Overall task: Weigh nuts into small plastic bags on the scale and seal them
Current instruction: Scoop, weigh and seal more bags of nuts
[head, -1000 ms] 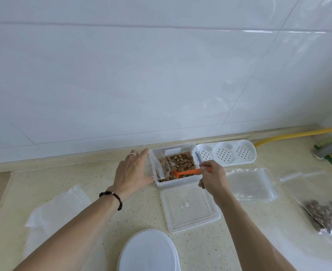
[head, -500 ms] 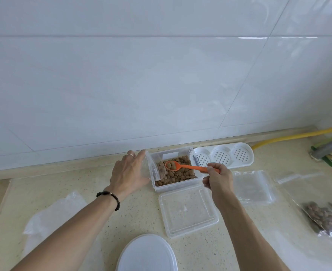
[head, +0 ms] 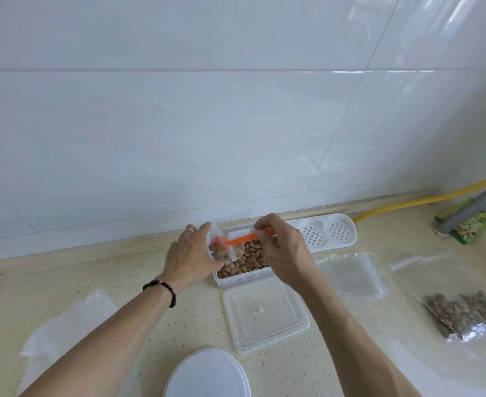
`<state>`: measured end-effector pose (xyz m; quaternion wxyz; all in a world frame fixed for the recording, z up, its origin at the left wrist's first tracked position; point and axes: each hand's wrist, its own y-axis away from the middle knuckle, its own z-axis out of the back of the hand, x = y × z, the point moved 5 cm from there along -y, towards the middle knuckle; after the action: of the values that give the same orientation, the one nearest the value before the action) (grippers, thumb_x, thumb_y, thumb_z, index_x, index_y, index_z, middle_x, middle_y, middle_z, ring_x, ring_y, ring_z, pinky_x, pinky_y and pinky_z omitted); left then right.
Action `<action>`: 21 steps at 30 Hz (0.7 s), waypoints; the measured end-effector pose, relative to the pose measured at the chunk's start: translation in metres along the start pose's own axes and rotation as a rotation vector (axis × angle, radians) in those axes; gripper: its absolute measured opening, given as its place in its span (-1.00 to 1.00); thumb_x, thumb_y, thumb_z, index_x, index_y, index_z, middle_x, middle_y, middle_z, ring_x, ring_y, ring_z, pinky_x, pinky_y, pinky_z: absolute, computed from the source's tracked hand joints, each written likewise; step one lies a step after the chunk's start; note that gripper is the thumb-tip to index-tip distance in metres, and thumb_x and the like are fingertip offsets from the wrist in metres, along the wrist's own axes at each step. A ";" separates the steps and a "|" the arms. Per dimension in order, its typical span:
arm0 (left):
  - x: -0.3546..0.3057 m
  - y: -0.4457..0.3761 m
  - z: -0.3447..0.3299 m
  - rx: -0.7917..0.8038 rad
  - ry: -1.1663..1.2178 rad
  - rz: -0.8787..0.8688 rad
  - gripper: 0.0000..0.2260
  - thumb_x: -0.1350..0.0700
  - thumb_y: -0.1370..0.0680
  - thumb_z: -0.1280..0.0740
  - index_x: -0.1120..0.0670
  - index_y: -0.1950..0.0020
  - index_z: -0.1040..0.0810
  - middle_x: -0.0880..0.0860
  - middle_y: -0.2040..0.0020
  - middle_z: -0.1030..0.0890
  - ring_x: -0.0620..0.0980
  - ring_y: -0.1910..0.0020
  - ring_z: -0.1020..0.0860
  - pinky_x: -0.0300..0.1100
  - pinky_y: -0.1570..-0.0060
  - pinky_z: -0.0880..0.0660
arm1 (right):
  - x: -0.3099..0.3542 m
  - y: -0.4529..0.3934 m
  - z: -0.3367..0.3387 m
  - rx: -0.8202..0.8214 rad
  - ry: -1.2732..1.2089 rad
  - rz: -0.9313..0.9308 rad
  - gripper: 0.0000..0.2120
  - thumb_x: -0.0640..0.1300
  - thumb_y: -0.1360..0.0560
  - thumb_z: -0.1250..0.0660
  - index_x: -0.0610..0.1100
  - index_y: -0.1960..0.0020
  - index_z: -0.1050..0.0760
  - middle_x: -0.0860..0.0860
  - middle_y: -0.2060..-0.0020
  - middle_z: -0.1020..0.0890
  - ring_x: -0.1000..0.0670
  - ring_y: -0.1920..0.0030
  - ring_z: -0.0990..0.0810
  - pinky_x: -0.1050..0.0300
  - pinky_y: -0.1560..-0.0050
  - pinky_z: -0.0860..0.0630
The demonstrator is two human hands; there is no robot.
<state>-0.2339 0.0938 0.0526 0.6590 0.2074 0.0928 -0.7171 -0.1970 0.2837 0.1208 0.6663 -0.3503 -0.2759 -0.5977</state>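
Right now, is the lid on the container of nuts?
No, the clear lid lies flat on the counter in front of the open container of nuts.

I see the nut container (head: 243, 267) at the back of the counter (head: 155, 319), against the wall. Its lid (head: 264, 313) lies just in front. My left hand (head: 190, 253) holds a small bag (head: 221, 249) over the container's left end; my right hand (head: 284, 253) puts the spoon (head: 241, 239) into it. Perforated tray (head: 327, 232) right of the container, empty bags (head: 350, 275) in front of that, filled bags (head: 465, 313) far right. Scale (head: 207, 373) at the near edge.
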 end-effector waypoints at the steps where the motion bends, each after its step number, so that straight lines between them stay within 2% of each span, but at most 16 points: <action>1: 0.000 0.001 0.000 0.010 0.044 0.011 -0.21 -0.08 -0.35 -0.47 -0.04 -0.49 -0.19 0.06 -0.22 -0.39 0.05 -0.19 -0.46 -0.09 -0.03 -0.47 | 0.004 0.001 0.001 -0.007 0.039 0.038 -0.92 -0.21 -0.60 -0.24 -0.06 0.02 -0.48 -0.03 0.35 -0.59 0.04 0.42 -0.44 0.18 0.41 -0.36; 6: 0.002 0.009 0.006 0.013 0.135 0.035 -0.18 -0.08 -0.35 -0.47 -0.04 -0.52 -0.16 0.06 -0.27 -0.35 0.05 -0.23 -0.44 -0.06 -0.09 -0.46 | 0.017 0.013 0.019 -0.120 0.104 0.093 -0.94 -0.20 -0.59 -0.28 -0.09 0.04 -0.50 0.12 0.50 -0.43 0.06 0.48 -0.39 0.27 0.44 -0.25; 7: 0.000 0.013 0.009 0.008 0.143 0.029 -0.18 -0.08 -0.35 -0.47 -0.03 -0.52 -0.16 0.07 -0.27 -0.35 0.05 -0.23 -0.44 -0.06 -0.10 -0.45 | 0.022 0.019 0.022 -0.134 0.096 0.093 -0.94 -0.21 -0.59 -0.28 -0.10 0.04 -0.51 0.12 0.49 -0.45 0.05 0.49 -0.41 0.26 0.45 -0.28; 9: -0.003 0.018 0.012 0.003 0.164 0.024 -0.17 -0.09 -0.35 -0.48 -0.03 -0.52 -0.15 0.07 -0.27 -0.35 0.05 -0.23 -0.44 -0.07 -0.10 -0.45 | 0.026 0.027 0.029 -0.195 0.030 0.058 -0.92 -0.24 -0.57 -0.29 -0.12 0.07 -0.53 0.07 0.44 -0.53 -0.03 0.48 -0.48 0.08 0.47 -0.40; 11: -0.007 0.030 0.019 -0.022 0.203 0.012 -0.17 -0.11 -0.35 -0.48 -0.03 -0.52 -0.15 0.06 -0.25 -0.35 0.05 -0.22 -0.44 -0.08 -0.08 -0.46 | 0.031 0.042 0.039 -0.300 -0.063 -0.014 -0.89 -0.27 -0.54 -0.31 -0.11 0.12 -0.55 -0.02 0.41 -0.58 -0.14 0.43 -0.54 -0.02 0.42 -0.50; 13: -0.010 0.044 0.024 -0.057 0.270 -0.014 -0.16 -0.13 -0.35 -0.48 -0.04 -0.52 -0.15 0.04 -0.22 -0.35 0.03 -0.19 -0.45 -0.09 -0.07 -0.46 | 0.034 0.062 0.049 -0.409 -0.171 -0.100 -0.87 -0.29 -0.52 -0.33 -0.10 0.14 -0.56 -0.04 0.41 -0.59 -0.10 0.45 -0.56 -0.02 0.39 -0.55; 17: -0.019 0.079 0.027 -0.089 0.376 -0.107 -0.18 -0.14 -0.32 -0.50 -0.05 -0.48 -0.19 -0.01 -0.16 -0.34 0.01 -0.12 -0.45 -0.10 -0.02 -0.46 | 0.027 0.109 0.063 -0.600 -0.428 -0.314 -0.88 -0.31 -0.51 -0.32 -0.13 0.14 -0.57 -0.11 0.37 -0.62 0.05 0.50 -0.54 0.17 0.41 -0.50; 21: -0.025 0.115 0.019 -0.110 0.375 -0.175 -0.27 -0.09 -0.31 -0.50 -0.08 -0.41 -0.26 -0.03 -0.06 -0.36 -0.03 0.07 -0.48 -0.12 0.10 -0.47 | 0.000 0.164 0.057 -0.704 -0.619 -0.505 -0.89 -0.31 -0.52 -0.30 -0.13 0.11 -0.54 -0.15 0.20 -0.68 0.04 0.49 -0.50 0.13 0.36 -0.46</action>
<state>-0.1227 0.0957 0.0959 0.5757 0.2917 0.2704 -0.7144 -0.0320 0.3359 0.1328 0.2312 -0.6355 -0.3182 -0.6644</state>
